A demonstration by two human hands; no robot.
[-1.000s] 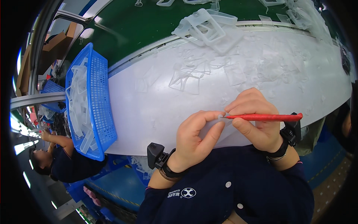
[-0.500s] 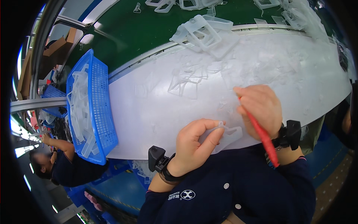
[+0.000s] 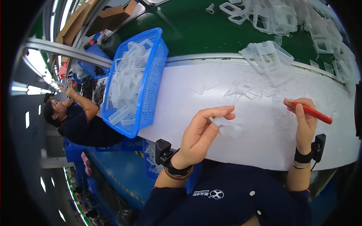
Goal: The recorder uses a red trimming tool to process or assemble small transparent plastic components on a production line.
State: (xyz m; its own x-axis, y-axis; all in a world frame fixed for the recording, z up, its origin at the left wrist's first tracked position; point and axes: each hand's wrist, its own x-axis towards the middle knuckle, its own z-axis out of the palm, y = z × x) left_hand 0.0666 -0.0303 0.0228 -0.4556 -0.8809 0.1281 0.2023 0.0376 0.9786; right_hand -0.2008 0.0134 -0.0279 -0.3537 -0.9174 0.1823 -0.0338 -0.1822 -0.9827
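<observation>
My left hand (image 3: 200,135) pinches a small translucent plastic part (image 3: 229,127) between thumb and fingers, just above the white tabletop (image 3: 181,98). Part of the piece is hidden behind the fingers, and its outline is faint against the table. Farther right, my right hand (image 3: 306,126) is closed around a slim red-handled hand tool (image 3: 318,114). The handle slants down to the right; the tip near my fingers is too small to make out. The two hands are well apart. Thin clear plastic scraps (image 3: 247,91) lie beyond the left hand.
A blue basket (image 3: 152,81) full of translucent parts stands at the left. Clear frames (image 3: 269,56) rest at the table's far edge, with a larger heap (image 3: 279,17) on the green surface (image 3: 188,32). A co-worker (image 3: 81,116) is at the far left.
The view has swung left, bringing more of the basket and co-worker into sight. My right hand, still with the red tool, has moved away from the part in my left hand.
</observation>
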